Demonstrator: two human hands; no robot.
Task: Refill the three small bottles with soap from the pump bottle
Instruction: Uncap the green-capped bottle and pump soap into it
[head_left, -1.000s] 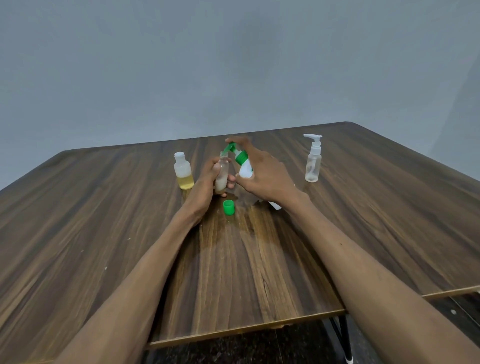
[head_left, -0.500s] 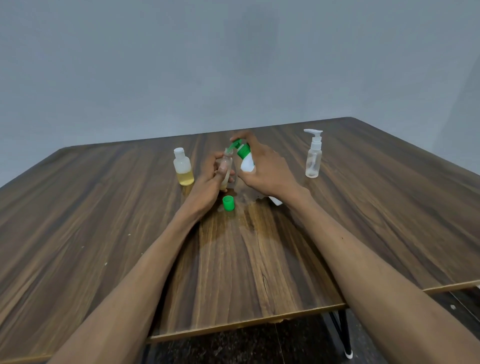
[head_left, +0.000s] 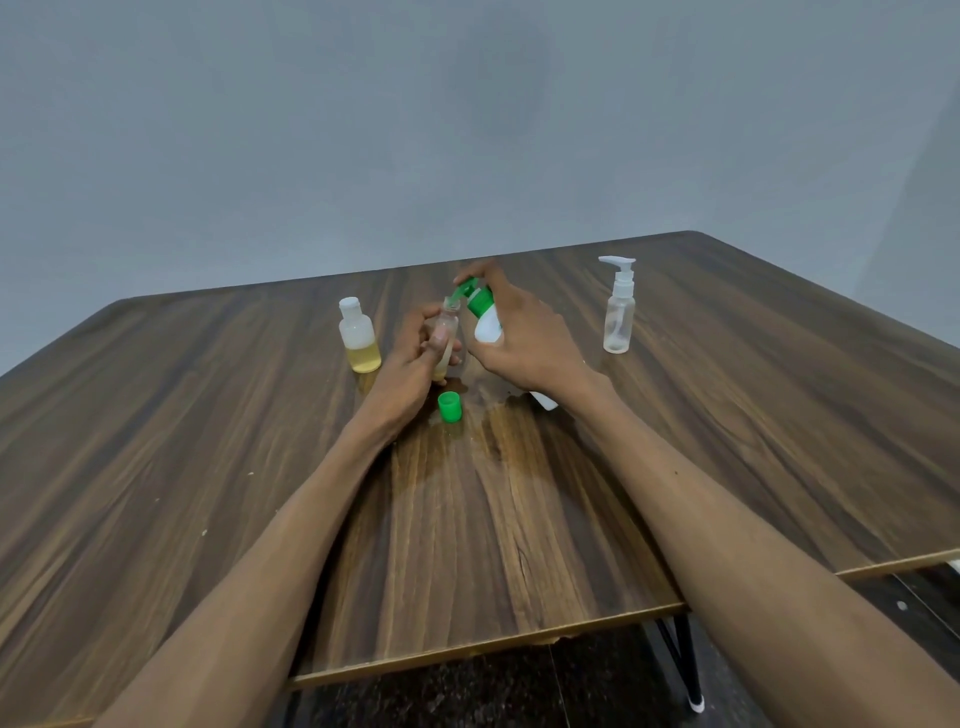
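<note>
While left grip (head_left: 410, 358) clasps clear slim vial (head_left: 445, 338), right grip (head_left: 524, 338) squeezes white pump btl (head_left: 485, 319) w/ green nozzle.

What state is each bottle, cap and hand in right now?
Pump bottle: tilted, green nozzle at the small bottle's mouth, held by the right hand.
Small clear bottle: uncapped, upright, gripped by the left hand.
Green cap: off, standing on the table.
White-capped bottle: capped, upright, partly full of yellow liquid.
Spray bottle: closed, upright, looks nearly empty.
</note>
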